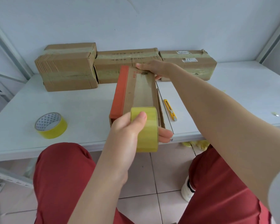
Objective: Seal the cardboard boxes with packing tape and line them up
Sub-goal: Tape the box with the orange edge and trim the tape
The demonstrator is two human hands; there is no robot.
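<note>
Grips the tape roll [145, 128] in the left hand [128, 126] at the near end of the long box [136, 94], lying lengthwise on the table [71, 102], with a spare roll [51, 125] off to the left and a yellow cutter [170, 109] just to the right. Clasps the box's far end with the right hand [153, 69], a strip of tape stretched along the top between the two hands. Beyond, three taped boxes [128, 67] already in a row against the wall; probably left to do: cutting the strip, smoothing it down, adding this box to the row.
</note>
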